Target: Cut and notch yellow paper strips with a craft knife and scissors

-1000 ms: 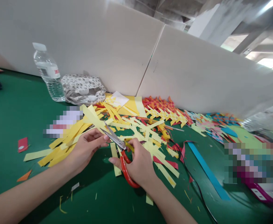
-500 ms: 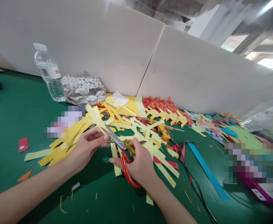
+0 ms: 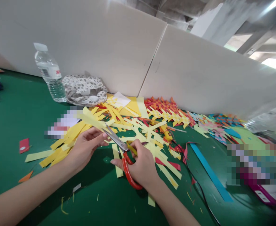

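My right hand grips a pair of red-handled scissors, whose blades point up and to the left. A yellow piece is also tucked between its fingers. Opposite, my left hand pinches a pale yellow paper strip close to the blade tips. The far end of that strip reaches up and to the left. Darker yellow strips lie under and beside my left hand. Around and behind my right hand spreads a loose heap of pale yellow strips.
A water bottle and a patterned cloth bundle stand against the white partition. Woven red and yellow paper pieces lie behind the strips. To the right are a blue strip, a black cord and a purple-red object.
The far end of the pale strip in my left hand has swung left and lower. My left hand has shifted slightly left; my right hand and the scissors are almost still.
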`<state>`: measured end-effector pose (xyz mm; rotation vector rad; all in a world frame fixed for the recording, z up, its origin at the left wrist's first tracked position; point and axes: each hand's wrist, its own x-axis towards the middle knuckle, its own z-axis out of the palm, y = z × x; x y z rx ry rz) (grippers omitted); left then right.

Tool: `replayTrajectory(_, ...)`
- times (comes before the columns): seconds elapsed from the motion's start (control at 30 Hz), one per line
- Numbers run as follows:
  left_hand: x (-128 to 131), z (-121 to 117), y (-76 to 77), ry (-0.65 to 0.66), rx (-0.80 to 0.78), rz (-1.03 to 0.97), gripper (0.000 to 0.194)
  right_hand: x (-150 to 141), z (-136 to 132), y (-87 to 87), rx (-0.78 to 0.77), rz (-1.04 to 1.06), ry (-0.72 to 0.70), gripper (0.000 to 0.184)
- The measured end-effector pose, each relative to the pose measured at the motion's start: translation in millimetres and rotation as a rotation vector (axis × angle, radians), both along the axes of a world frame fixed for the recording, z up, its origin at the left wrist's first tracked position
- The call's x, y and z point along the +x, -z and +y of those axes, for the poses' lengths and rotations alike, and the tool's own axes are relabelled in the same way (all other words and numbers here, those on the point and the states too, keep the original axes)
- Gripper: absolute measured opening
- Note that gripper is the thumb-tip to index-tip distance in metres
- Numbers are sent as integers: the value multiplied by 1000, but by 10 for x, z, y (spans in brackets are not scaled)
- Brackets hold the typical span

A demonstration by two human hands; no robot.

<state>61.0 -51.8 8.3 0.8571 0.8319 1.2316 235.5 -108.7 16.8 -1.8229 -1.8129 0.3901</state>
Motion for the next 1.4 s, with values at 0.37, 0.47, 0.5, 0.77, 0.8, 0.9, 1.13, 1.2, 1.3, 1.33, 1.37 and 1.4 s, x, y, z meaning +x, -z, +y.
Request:
replayTrajectory(0.37,-14,8,-45,-15,18,52,14,23,23,-2,-9,9,-12,49)
replayTrajectory(0.47,-20,15,-51,-9,22,70,14,25,22,6,7,12,-13,49)
replayTrajectory(0.5,-22,17,-54,-10,23,77,14,25,22,8,14,13,-12,50)
replayTrajectory(0.77,-22,24,-44,24,26,95,14,14,21,-22,-1,15,2,51)
replayTrajectory(0.8,-23,24,-41,36,25,100,14,10,20,-27,-13,14,9,51)
replayTrajectory(0.9,-31,21,-33,76,19,96,15,1,17,-37,-28,2,18,51)
replayTrajectory(1.13,-43,16,-36,119,-3,72,14,21,30,-27,-45,21,-15,51)
replayTrajectory(1.2,-35,18,-38,117,-17,65,14,31,34,-20,-51,35,-22,51)
replayTrajectory(1.3,-26,19,-44,114,-31,56,15,37,34,-15,-60,61,-24,51)
replayTrajectory(1.33,-25,19,-46,113,-32,56,16,37,34,-14,-58,65,-18,51)
replayTrajectory(1.37,-24,20,-48,114,-34,56,16,37,34,-13,-52,66,-15,51)
replayTrajectory(1.4,-24,21,-48,114,-34,55,16,37,35,-12,-45,65,-15,51)
